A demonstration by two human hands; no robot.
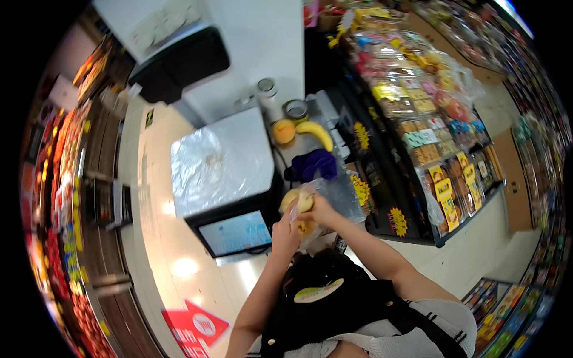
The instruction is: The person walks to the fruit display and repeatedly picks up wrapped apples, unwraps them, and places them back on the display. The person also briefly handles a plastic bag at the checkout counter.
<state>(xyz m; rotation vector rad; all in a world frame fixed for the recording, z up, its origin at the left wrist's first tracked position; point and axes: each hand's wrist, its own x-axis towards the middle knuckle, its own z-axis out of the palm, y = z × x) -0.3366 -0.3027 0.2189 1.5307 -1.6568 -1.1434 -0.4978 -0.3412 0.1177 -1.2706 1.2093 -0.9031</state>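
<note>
Close in front of my body, both hands are on a thin clear plastic bag (pixel 311 241) with pale yellow round fruit (pixel 292 198) in it. My left hand (pixel 285 236) is closed on the near left part of the bag. From the right, my right hand (pixel 320 211) grips the bag's plastic beside the fruit. The fingers partly hide the bag, so the exact fruit cannot be told. Just beyond the hands lies a crumpled purple cloth (pixel 312 165) on a metal counter (pixel 342 192).
A film-covered machine (pixel 241 156) with a lit screen (pixel 237 232) stands left of the hands. Behind the cloth are a banana (pixel 317 133), an orange-coloured fruit (pixel 284 131), a roll of tape (pixel 296 109) and a white bottle (pixel 267 96). Packed-food shelves (pixel 421 129) stand right.
</note>
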